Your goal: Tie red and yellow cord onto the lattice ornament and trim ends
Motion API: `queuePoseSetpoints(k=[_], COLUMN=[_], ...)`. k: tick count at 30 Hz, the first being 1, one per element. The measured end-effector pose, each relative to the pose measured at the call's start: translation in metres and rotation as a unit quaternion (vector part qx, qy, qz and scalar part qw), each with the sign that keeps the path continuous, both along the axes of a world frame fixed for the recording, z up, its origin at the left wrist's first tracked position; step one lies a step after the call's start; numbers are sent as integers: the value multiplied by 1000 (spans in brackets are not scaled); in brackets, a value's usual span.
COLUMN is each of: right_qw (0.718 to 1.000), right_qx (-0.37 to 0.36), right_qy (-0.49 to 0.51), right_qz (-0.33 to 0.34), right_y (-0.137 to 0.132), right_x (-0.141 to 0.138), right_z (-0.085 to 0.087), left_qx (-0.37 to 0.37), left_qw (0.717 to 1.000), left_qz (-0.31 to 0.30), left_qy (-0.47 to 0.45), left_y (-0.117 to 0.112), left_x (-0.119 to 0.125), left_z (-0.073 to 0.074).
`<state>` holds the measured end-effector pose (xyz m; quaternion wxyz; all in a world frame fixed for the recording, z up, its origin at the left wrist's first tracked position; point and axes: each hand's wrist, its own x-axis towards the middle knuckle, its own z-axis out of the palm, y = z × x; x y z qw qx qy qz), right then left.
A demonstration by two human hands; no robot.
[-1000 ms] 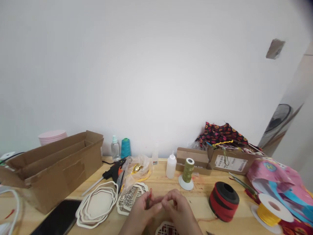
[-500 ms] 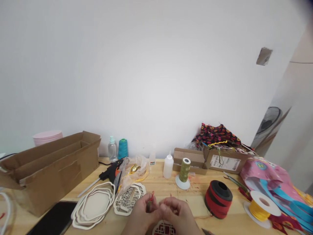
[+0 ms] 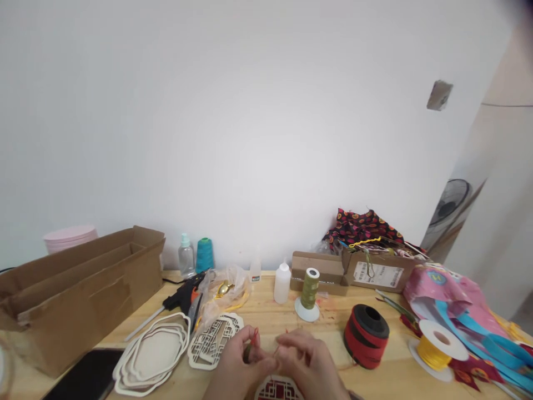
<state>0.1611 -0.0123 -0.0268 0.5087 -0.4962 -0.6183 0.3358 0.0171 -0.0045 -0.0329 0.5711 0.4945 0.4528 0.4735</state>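
Note:
Both hands meet low at the bottom centre over a wooden table (image 3: 266, 311). My left hand (image 3: 235, 366) pinches a small dark bead (image 3: 249, 351) with a thin red cord (image 3: 254, 335) looping above it. My right hand (image 3: 310, 364) is closed in a pinch on the red cord just to the right of the bead. Under the hands lies a red and white lattice cutout (image 3: 277, 389), partly hidden. A red cord spool (image 3: 366, 336) stands to the right of my right hand.
Left: a long cardboard box (image 3: 79, 294), a dark phone (image 3: 81, 378), stacked white frame cutouts (image 3: 152, 355), a lattice panel (image 3: 214, 344), a glue gun (image 3: 183, 297). Back: bottles (image 3: 282, 282), olive thread spool (image 3: 308, 291), small boxes (image 3: 353, 272). Right: yellow spool (image 3: 437, 347), pink bag (image 3: 449, 294).
The view has swung to the right, so everything on the table has slid left. My hands stay together on the bead and cord, now slightly lower in view.

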Motion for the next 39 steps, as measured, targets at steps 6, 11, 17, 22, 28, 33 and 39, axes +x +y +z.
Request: queuePoseSetpoints(k=[6, 11, 17, 22, 28, 33, 39], right_qw=[988, 979, 985, 987, 986, 979, 978], right_qx=[-56, -75, -65, -71, -94, -140, -148], right_qy=[141, 172, 152, 116, 80, 83, 111], right_qz=[-26, -75, 50, 83, 109, 127, 94], right_y=[12, 19, 8, 8, 7, 8, 10], right_x=[-6, 12, -23, -16, -16, -19, -21], right_z=[-3, -9, -23, -14, -10, -12, -22], left_qx=[21, -36, -75, -62, -28, -41, -77], left_qw=[999, 997, 985, 992, 995, 995, 986], left_qz=[-16, -4, -41, -4, 61, 67, 130], left_qy=[25, -63, -149, -108, -78, -65, -70], left_y=[0, 3, 2, 6, 2, 0, 7], left_x=[-3, -3, -2, -10, -8, -4, -7], left_z=[-4, 0, -3, -3, 11, 10, -2])
